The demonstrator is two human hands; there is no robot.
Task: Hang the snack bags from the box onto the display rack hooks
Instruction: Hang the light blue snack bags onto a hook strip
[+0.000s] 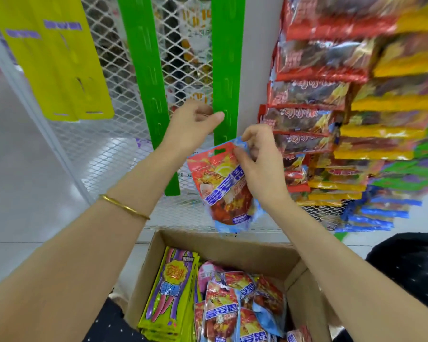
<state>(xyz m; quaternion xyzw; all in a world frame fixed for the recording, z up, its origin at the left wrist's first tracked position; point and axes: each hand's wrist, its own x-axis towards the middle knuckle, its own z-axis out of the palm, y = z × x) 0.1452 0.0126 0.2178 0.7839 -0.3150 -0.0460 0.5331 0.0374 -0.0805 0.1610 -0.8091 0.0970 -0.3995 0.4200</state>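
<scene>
My right hand [259,159] pinches the top right corner of a red and light-blue snack bag [222,186], which hangs tilted above the box with its hang hole showing at the top. My left hand [193,122] is at the lower part of the right green hanging strip [226,70], thumb and fingers pinched on its edge just above the bag. A second green strip [146,82] hangs to the left. The open cardboard box [232,245] below holds several more red-blue bags [222,309] and a stack of yellow-purple candy bags [171,287].
Filled strips of red, yellow, green and blue snack bags [343,119] hang at the right. Two yellow strips [60,58] hang at the upper left. A white wire mesh panel [114,149] stands behind all the strips. Grey floor lies at the left.
</scene>
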